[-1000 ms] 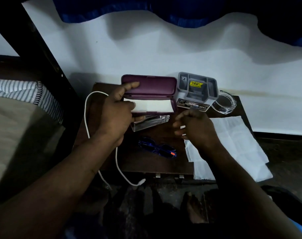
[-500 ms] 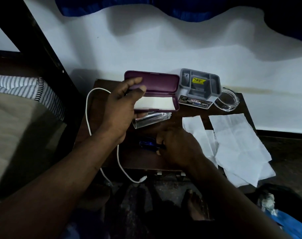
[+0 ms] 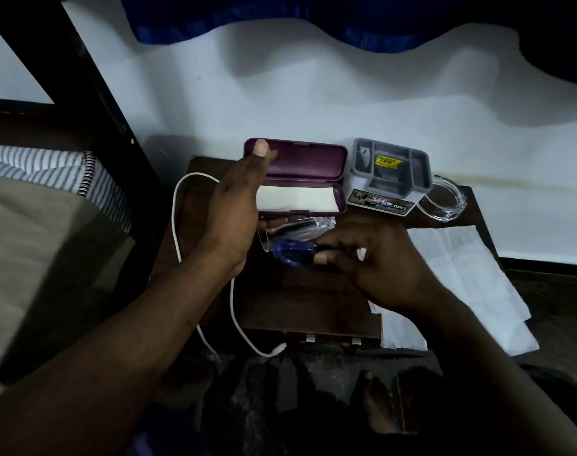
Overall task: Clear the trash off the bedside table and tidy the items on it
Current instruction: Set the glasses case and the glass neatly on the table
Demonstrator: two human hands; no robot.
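At centre frame, I am pinching the probably light, fragile blue glasses (image 3: 288, 253) by their frame with my right hand (image 3: 379, 268), my left hand (image 3: 237, 218) gripping the open glasses case (image 3: 306, 166).

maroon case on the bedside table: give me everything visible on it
The maroon case looks like hard plastic, oblong with rounded corners. It sits open toward the back of the table, lid tilted up toward the wall, with a white liner in its base. The left hand holds its left end, thumb on the lid's corner. The grey organiser stands just right of it; whether they touch is unclear.
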